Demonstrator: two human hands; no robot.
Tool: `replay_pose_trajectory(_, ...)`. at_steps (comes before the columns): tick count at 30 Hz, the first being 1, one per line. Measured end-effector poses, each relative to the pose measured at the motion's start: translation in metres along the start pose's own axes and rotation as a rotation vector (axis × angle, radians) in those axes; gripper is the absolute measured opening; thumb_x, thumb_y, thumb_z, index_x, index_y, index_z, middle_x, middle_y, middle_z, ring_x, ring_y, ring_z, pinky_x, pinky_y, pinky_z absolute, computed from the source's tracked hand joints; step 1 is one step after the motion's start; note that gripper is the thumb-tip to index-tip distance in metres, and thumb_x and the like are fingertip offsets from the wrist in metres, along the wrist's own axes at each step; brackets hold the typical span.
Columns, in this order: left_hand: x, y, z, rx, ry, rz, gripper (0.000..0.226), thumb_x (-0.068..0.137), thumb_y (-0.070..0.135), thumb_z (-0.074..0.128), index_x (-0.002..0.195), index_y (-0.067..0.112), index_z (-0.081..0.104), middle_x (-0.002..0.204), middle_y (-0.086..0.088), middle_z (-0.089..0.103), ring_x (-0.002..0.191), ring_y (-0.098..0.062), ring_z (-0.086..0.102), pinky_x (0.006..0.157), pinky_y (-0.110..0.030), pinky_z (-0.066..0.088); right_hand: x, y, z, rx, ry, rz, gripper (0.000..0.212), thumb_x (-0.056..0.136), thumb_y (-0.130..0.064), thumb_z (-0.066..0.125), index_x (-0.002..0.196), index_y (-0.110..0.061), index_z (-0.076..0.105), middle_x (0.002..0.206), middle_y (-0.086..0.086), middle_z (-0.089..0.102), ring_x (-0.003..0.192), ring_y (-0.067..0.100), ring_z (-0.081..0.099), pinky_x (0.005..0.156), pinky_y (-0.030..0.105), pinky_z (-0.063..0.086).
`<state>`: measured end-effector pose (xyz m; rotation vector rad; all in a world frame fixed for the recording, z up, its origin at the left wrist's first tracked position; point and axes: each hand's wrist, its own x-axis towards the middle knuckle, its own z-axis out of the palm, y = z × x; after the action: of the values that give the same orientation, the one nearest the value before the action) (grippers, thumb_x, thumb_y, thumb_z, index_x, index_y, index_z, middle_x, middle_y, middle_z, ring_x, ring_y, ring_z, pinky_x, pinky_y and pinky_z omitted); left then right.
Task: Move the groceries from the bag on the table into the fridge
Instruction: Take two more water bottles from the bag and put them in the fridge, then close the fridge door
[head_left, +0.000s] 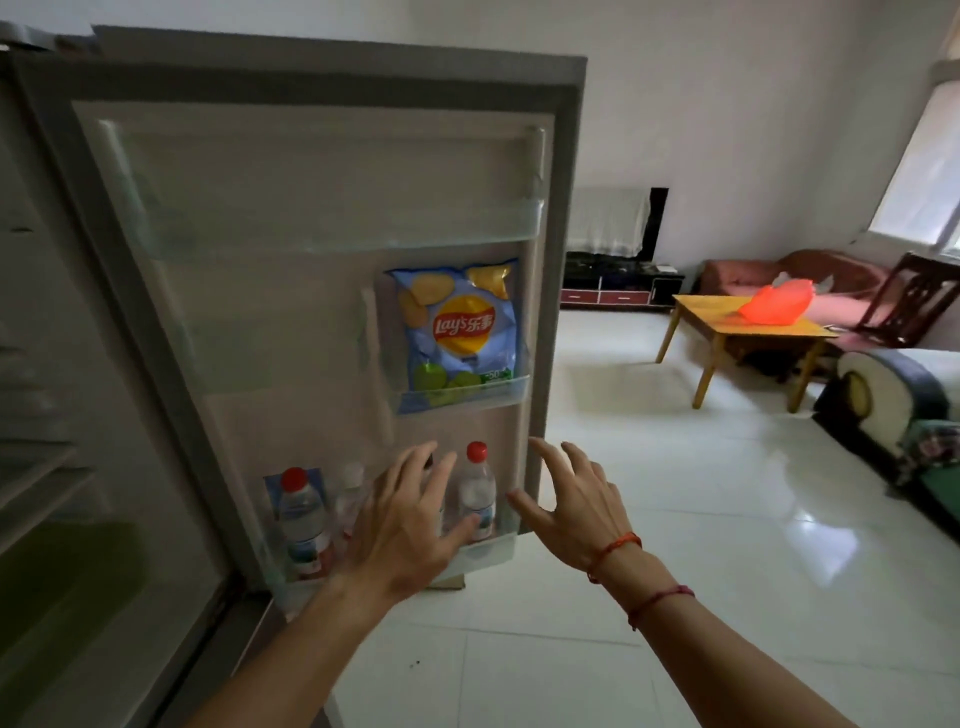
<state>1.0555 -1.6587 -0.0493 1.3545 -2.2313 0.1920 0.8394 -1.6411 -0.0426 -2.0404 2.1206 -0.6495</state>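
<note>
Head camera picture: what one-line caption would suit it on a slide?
Both empty hands, left and right, reach toward water bottles in the open fridge door.

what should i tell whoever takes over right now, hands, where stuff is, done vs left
Left hand: open, empty, spread in front of the bottom door shelf.
Right hand: open, empty, by the edge of the open fridge door.
In the door: chips bag in the middle shelf, red-capped water bottles in the bottom shelf.
Orange bag lies on the wooden table across the room; contents cannot be seen.
Left: check the bag, bring over anything remaining, probably shut the door.
</note>
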Motion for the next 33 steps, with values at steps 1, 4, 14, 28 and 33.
replay_pose_trajectory(1, 0.009, 0.009, 0.002, 0.004, -0.006, 0.038, 0.071, 0.084, 0.062, 0.048, 0.136, 0.015, 0.051, 0.139, -0.010, 0.050, 0.127, -0.028, 0.048, 0.096, -0.044, 0.050, 0.001, 0.008, -0.005, 0.002, 0.013, 0.016, 0.073, 0.090, -0.067, 0.044, 0.153, -0.038, 0.020, 0.158, 0.011, 0.027, 0.141, 0.032, 0.033, 0.110, 0.047, 0.037)
replay_pose_trajectory(4, 0.036, 0.033, 0.004, 0.049, -0.004, 0.145, 0.071, 0.083, 0.063, 0.047, 0.135, 0.015, 0.052, 0.139, -0.012, 0.051, 0.127, -0.030, 0.049, 0.095, -0.044, 0.051, 0.007, 0.030, -0.014, 0.017, 0.055, 0.058, 0.071, 0.089, -0.068, 0.045, 0.151, -0.040, 0.023, 0.156, 0.009, 0.032, 0.136, 0.031, 0.038, 0.106, 0.045, 0.040)
replay_pose_trajectory(14, 0.095, 0.067, 0.014, 0.145, 0.001, 0.299, 0.071, 0.086, 0.062, 0.047, 0.137, 0.014, 0.051, 0.139, -0.016, 0.052, 0.130, -0.033, 0.048, 0.101, -0.046, 0.046, 0.029, 0.060, -0.025, 0.048, 0.076, 0.131, 0.073, 0.089, -0.068, 0.045, 0.152, -0.039, 0.022, 0.156, 0.009, 0.032, 0.135, 0.031, 0.040, 0.105, 0.046, 0.042)
replay_pose_trajectory(28, 0.064, 0.028, 0.017, 0.142, -0.051, 0.159, 0.071, 0.084, 0.063, 0.042, 0.135, 0.014, 0.054, 0.137, -0.014, 0.054, 0.126, -0.032, 0.050, 0.097, -0.046, 0.049, 0.030, 0.039, -0.006, 0.081, 0.021, 0.078, 0.073, 0.089, -0.065, 0.048, 0.152, -0.038, 0.022, 0.155, 0.009, 0.034, 0.134, 0.030, 0.041, 0.103, 0.046, 0.045)
replay_pose_trajectory(33, 0.043, 0.009, 0.014, 0.101, -0.037, 0.082, 0.072, 0.083, 0.064, 0.042, 0.134, 0.014, 0.053, 0.136, -0.014, 0.053, 0.123, -0.032, 0.051, 0.095, -0.043, 0.048, 0.019, 0.030, -0.007, 0.041, 0.006, 0.086, 0.074, 0.089, -0.067, 0.048, 0.152, -0.038, 0.022, 0.155, 0.010, 0.034, 0.134, 0.031, 0.042, 0.104, 0.049, 0.045)
